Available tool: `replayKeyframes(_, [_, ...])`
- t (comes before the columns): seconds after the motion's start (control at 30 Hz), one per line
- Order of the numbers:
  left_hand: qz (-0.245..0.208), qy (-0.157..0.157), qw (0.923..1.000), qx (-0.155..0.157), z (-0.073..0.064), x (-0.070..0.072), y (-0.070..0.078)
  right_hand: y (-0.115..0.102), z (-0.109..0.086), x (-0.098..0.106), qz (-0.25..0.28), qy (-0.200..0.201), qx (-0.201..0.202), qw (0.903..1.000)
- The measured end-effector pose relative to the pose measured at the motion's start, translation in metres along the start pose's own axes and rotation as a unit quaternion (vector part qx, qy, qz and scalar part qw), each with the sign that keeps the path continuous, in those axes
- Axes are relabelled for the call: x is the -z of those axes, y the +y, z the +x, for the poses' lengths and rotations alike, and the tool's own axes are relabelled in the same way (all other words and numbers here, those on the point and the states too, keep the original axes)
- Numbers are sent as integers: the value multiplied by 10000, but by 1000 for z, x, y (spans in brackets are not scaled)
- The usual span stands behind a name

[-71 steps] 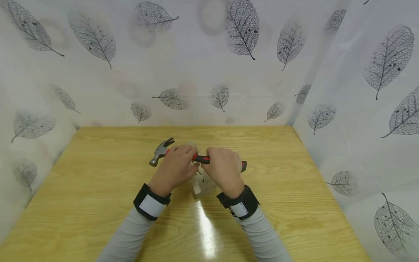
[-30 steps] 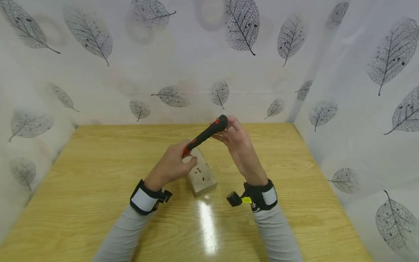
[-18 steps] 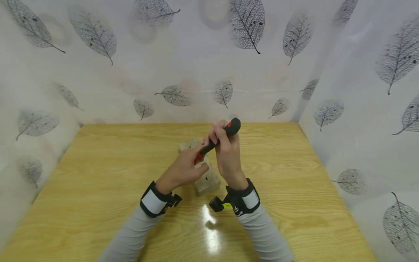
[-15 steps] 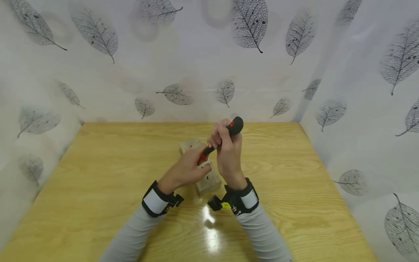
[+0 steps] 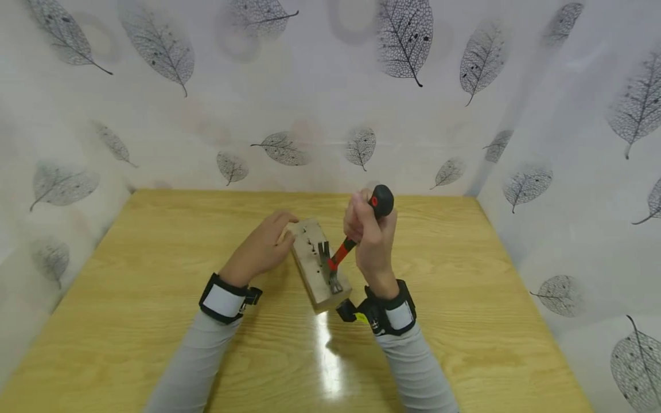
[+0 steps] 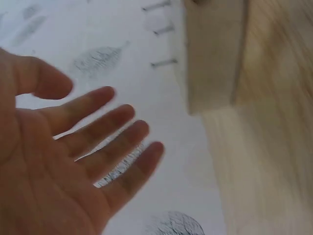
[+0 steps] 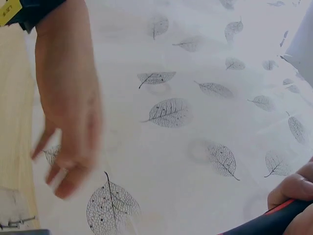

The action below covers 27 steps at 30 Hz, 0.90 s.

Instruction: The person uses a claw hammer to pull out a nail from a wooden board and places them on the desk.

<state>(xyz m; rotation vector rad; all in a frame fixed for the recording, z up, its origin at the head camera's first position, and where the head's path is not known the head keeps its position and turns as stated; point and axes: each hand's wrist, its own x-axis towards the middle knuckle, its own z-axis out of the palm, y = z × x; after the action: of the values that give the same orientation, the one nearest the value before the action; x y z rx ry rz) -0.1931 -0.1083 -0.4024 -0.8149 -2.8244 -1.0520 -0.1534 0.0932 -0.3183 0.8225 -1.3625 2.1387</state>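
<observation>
A pale wood block (image 5: pixel 304 261) lies aslant on the table, with several nails (image 5: pixel 312 248) standing up from its top in a row. My right hand (image 5: pixel 373 238) grips the black and red handle of a claw hammer (image 5: pixel 338 255), its butt end up. The hammer's steel head is low over the near half of the block, claw pointing away; whether it touches a nail cannot be made out. Beside the block's far left edge is my left hand (image 5: pixel 260 246), fingers spread. In the left wrist view, that hand (image 6: pixel 73 142) holds nothing, apart from the block (image 6: pixel 212 58).
The wood-grain table (image 5: pixel 129 321) reaches back to a white leaf-print sheet (image 5: pixel 310 115), which also rises along both sides. Straps with small cameras sit on both wrists; the right camera (image 5: pixel 346 310) hangs close to the block's near end.
My left hand has let go of the hammer and moved left. My right hand, earlier loose by the handle's end, now holds the hammer alone, and its head has come into view over the block.
</observation>
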Motion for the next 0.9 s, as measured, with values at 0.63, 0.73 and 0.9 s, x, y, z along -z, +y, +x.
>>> replayKeyframes(0.63, [662, -939, 9926, 389, -1, -6, -34, 45, 21, -8, -930, -478, -1110, 9883])
replayKeyframes(0.73, [621, -934, 9927, 445, 0, -6, -35, 56, 32, -14, -1038, -584, -1581, 9802])
replayKeyframes(0.9, [490, -1052, 9912, 640, -1, -9, -35, 66, 46, -25, -1120, -743, -2325, 9633])
